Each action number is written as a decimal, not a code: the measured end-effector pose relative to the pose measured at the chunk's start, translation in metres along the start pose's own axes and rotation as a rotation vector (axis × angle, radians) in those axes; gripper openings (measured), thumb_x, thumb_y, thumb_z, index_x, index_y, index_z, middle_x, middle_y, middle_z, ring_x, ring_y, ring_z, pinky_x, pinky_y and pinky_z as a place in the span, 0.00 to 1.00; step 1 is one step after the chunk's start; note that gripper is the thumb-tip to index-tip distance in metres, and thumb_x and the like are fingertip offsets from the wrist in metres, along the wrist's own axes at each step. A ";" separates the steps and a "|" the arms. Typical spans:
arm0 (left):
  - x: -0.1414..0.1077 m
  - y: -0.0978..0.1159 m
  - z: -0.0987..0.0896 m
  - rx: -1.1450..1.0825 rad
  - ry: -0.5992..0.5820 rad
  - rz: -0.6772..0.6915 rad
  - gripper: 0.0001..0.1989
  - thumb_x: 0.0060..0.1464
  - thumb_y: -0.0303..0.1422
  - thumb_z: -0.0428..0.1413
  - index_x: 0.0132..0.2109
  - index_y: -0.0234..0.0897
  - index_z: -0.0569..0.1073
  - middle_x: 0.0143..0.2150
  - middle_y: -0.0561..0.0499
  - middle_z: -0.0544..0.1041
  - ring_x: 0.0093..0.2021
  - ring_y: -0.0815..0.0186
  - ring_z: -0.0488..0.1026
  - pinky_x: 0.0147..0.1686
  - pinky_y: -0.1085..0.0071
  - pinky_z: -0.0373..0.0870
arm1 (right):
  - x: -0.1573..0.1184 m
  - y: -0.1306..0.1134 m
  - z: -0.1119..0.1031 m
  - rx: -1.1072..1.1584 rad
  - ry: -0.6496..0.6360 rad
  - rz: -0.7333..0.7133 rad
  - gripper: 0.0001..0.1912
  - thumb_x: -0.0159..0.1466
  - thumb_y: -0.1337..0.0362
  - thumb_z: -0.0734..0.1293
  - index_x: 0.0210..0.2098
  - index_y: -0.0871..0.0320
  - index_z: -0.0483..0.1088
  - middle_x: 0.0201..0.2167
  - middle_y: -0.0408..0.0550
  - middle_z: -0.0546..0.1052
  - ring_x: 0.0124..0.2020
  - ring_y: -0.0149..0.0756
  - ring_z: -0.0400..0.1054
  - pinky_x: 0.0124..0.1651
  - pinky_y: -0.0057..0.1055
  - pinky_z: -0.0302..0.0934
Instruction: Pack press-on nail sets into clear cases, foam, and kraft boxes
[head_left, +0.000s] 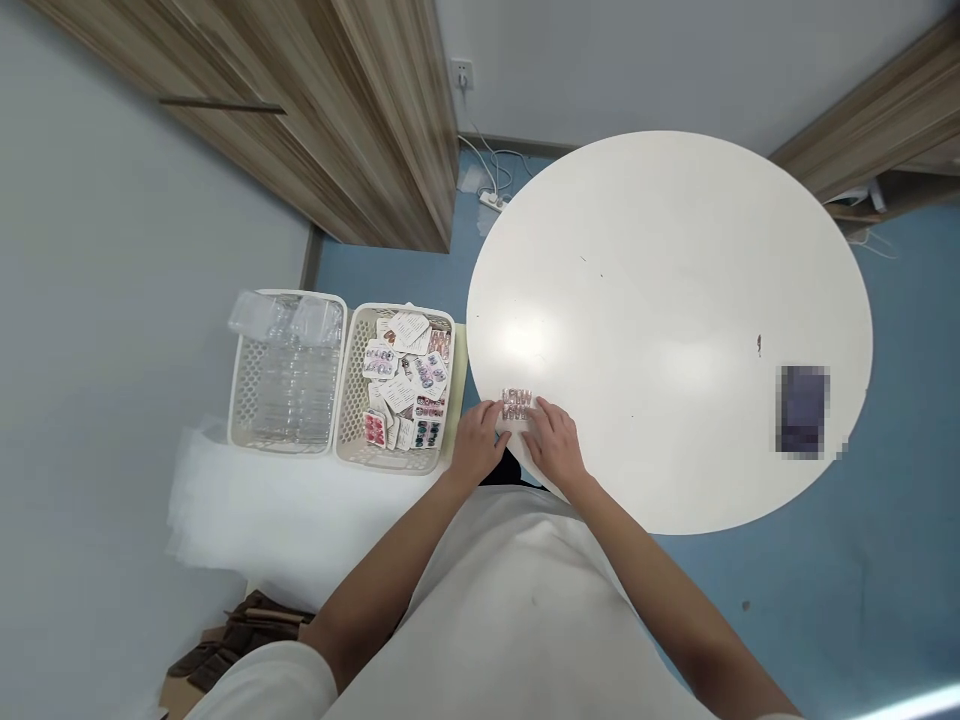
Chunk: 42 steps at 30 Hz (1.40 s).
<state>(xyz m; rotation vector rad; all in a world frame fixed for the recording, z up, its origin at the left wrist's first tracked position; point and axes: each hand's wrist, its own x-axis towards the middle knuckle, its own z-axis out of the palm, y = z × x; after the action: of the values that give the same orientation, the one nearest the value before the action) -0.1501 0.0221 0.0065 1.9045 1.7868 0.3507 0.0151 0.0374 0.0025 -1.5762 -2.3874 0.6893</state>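
A card of press-on nails [517, 404] lies at the near left edge of the white oval table [675, 260]. Two rows of pinkish, glittery nails face up on it. My left hand [477, 442] grips the card's left side, thumb near its lower edge. At the right side, the fingers of my right hand [556, 442] are closed on the card, partly covering its corner. To the left of the table, a white basket [351, 405] holds many similar nail cards [381, 360], some face up and others showing printed backs.
Beside it, another white basket [243, 400] is filled with clear plastic cases [296, 385]. A pixelated dark object [802, 410] rests on the table's right side. Wooden cabinets [390, 120] stand behind; a power strip [493, 201] lies on the floor.
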 end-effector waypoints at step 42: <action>0.021 -0.011 0.002 0.094 -0.013 0.080 0.23 0.56 0.35 0.42 0.57 0.32 0.56 0.58 0.40 0.58 0.56 0.56 0.55 0.51 0.58 0.55 | 0.021 -0.028 0.014 -0.132 -0.045 0.093 0.31 0.59 0.57 0.58 0.59 0.58 0.47 0.62 0.57 0.47 0.56 0.50 0.47 0.50 0.46 0.45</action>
<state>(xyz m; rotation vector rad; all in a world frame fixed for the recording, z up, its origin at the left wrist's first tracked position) -0.1562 0.0424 -0.0041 2.0427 1.7504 0.2858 -0.0217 0.0433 0.0019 -1.7518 -2.4514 0.6012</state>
